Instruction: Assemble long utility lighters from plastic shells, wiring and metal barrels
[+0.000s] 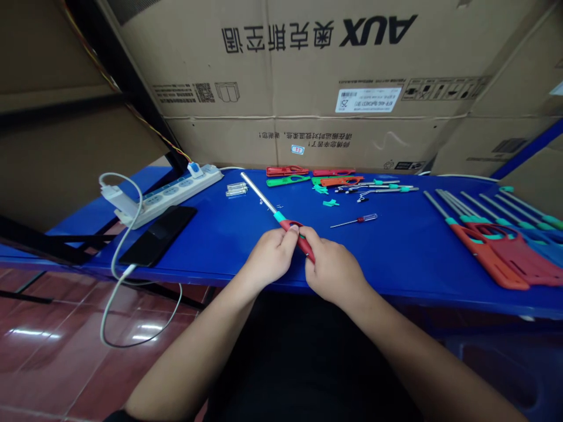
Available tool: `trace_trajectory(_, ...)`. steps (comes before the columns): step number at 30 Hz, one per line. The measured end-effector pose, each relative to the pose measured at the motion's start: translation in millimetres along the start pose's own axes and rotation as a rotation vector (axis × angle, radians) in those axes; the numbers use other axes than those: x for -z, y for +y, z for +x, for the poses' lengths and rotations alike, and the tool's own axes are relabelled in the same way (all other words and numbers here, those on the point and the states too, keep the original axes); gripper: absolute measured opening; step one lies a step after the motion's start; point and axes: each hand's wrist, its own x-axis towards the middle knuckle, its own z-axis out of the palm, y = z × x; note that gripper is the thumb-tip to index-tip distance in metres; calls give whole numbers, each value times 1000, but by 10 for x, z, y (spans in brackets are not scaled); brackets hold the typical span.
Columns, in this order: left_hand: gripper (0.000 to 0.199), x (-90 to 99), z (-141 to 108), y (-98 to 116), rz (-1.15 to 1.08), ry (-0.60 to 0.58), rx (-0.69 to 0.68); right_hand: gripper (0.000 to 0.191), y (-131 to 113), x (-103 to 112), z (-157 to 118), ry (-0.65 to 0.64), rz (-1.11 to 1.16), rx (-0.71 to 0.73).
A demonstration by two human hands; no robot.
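The left hand [270,256] and right hand [332,271] are gripping a red-handled lighter [264,199] — a slipping grip could drop it.

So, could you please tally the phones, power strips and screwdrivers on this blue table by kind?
Phone: 1
Power strip: 1
Screwdriver: 1
Total: 3
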Motion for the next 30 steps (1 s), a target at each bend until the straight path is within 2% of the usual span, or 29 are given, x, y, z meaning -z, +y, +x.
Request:
trace_trajectory(4,48,-7,16,-19,3,-6,-11,48,45,34,35,-11,117,39)
trace_trajectory(7,46,-16,32,-30,4,-4,-24,49,66,33,50,-22,166,63)
trace_trajectory(13,47,-23,8,-17,8,-10,-32,44,19,8,58,14,109,2)
trace_trajectory(19,50,-16,-34,4,-23,-30,-54,42,23,11,66,16,120,9)
trace_trajectory(30,48,-63,-41,23,-140,2,-45,38,44,14,46,64,189,36)
